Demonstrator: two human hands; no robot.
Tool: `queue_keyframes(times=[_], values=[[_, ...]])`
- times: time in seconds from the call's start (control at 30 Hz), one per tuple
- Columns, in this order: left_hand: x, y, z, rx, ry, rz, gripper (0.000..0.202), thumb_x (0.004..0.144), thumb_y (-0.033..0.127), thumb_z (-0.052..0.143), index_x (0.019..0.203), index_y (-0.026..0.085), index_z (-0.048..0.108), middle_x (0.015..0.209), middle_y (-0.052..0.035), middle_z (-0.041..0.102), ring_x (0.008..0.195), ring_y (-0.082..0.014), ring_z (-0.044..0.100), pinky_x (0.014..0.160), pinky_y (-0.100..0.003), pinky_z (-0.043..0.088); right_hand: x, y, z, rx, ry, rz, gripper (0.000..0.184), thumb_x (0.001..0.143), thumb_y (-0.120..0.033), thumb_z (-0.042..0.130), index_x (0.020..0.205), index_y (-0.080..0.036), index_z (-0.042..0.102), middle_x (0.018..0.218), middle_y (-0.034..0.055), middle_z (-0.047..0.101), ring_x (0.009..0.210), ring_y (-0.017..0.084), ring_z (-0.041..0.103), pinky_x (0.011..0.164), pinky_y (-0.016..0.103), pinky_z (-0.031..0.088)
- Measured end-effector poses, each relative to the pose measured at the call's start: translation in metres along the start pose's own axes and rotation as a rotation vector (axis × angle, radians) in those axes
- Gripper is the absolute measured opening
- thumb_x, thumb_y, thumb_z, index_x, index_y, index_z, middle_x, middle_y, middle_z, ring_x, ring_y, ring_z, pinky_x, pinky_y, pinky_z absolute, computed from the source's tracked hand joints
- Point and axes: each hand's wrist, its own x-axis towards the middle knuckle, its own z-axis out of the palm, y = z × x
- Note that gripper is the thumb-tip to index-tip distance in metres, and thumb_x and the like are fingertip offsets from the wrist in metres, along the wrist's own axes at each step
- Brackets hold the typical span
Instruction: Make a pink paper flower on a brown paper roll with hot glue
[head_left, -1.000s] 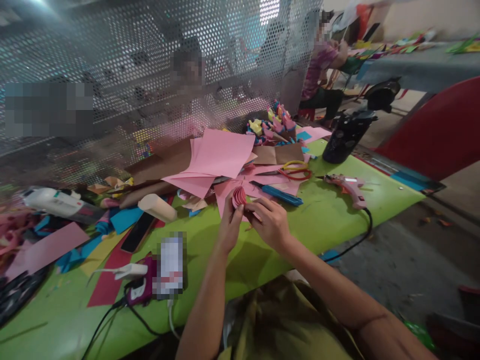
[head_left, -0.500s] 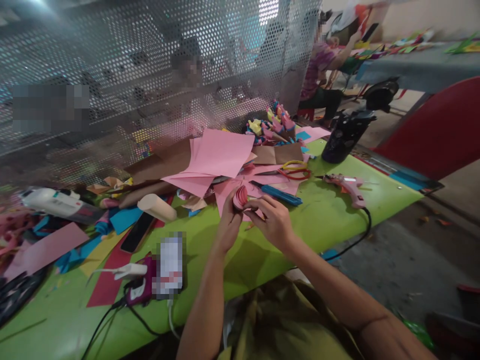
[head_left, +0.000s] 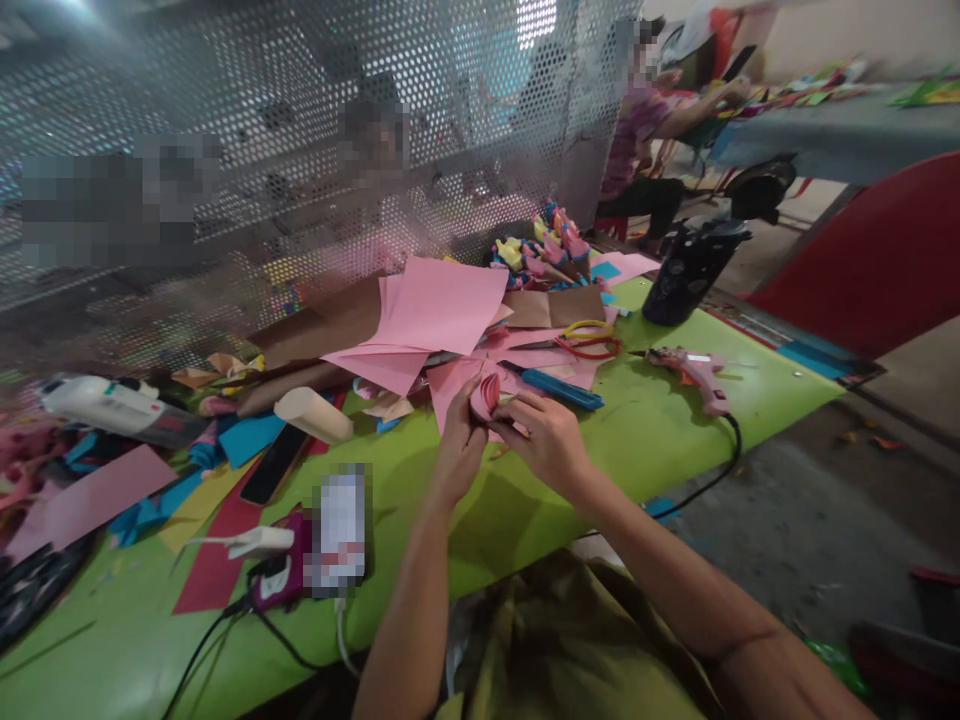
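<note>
A pink paper flower (head_left: 485, 397) with rolled, layered petals sits between my two hands above the green table (head_left: 420, 560). My left hand (head_left: 460, 452) has its fingers closed around the flower's left side and base. On the right, my right hand (head_left: 544, 435) pinches the flower's lower edge with thumb and forefinger. Just beyond my hands lie a blue utility knife (head_left: 562, 389), pink paper sheets (head_left: 442, 310) and scissors (head_left: 589, 340) with yellow and red handles. A pink hot glue gun (head_left: 694, 372) rests farther right, its black cord running off the table edge.
At left are a power strip (head_left: 289, 575) with cables, a dark phone (head_left: 275, 466), a cream cylinder (head_left: 313, 415) and a white bottle (head_left: 112, 408). A black tumbler (head_left: 694, 270) stands far right. Behind rises a perforated metal panel (head_left: 450, 130); a person (head_left: 637, 150) sits beyond.
The flower has turned and tilted slightly to the right in my fingers. Both hands stay in nearly the same place. The seated person in the background has lowered an arm.
</note>
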Motion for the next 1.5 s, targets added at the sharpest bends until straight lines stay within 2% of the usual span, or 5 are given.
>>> queue_keyframes(times=[0.47,0.63,0.93,1.3,1.5], values=[[0.001,0.0018,0.0029,0.002,0.005,-0.022,0.065,0.084,0.013,0.054,0.147,0.022,0.041,0.158,-0.0123,0.044,0.148,-0.0264,0.039,0.125,-0.047,0.026,-0.0055,-0.0006,0.0008,0.069,-0.093,0.057,0.023,0.099,-0.02,0.053,0.097,-0.021,0.076,0.088,0.0073,0.073,0.077,0.018,0.068,0.07,0.027,0.051],[0.0013,0.0067,0.007,-0.123,-0.013,-0.05,0.064,0.087,0.022,0.06,0.147,0.025,0.039,0.154,-0.0108,0.047,0.144,-0.0257,0.043,0.121,-0.044,0.033,-0.0076,-0.0048,0.001,0.005,0.065,0.026,0.021,0.1,-0.022,0.055,0.095,-0.021,0.076,0.085,0.0064,0.075,0.074,0.018,0.068,0.07,0.029,0.051],[0.0016,0.0078,0.005,-0.208,0.05,-0.172,0.044,0.082,0.037,0.072,0.118,0.022,0.053,0.108,-0.0039,0.066,0.106,-0.0213,0.061,0.1,-0.038,0.049,-0.0054,-0.0052,0.0009,0.006,0.127,0.012,0.018,0.099,-0.024,0.059,0.092,-0.022,0.075,0.084,0.0057,0.076,0.075,0.018,0.07,0.07,0.029,0.053],[-0.0002,0.0039,0.0047,-0.389,0.113,-0.302,0.042,0.076,0.029,0.069,0.116,0.025,0.056,0.093,0.0017,0.064,0.088,-0.0144,0.058,0.084,-0.027,0.048,-0.0041,-0.0085,-0.0068,0.092,0.125,0.01,0.018,0.099,-0.022,0.058,0.095,-0.023,0.076,0.085,0.0057,0.077,0.073,0.017,0.069,0.067,0.028,0.054],[-0.0016,0.002,0.0055,-0.418,0.136,-0.338,0.035,0.084,0.043,0.059,0.115,0.026,0.055,0.081,0.0026,0.058,0.077,-0.0143,0.054,0.073,-0.027,0.046,-0.0058,-0.0077,-0.0011,0.069,0.119,-0.005,0.019,0.098,-0.019,0.058,0.101,-0.023,0.077,0.084,0.0062,0.076,0.075,0.018,0.07,0.072,0.029,0.056]])
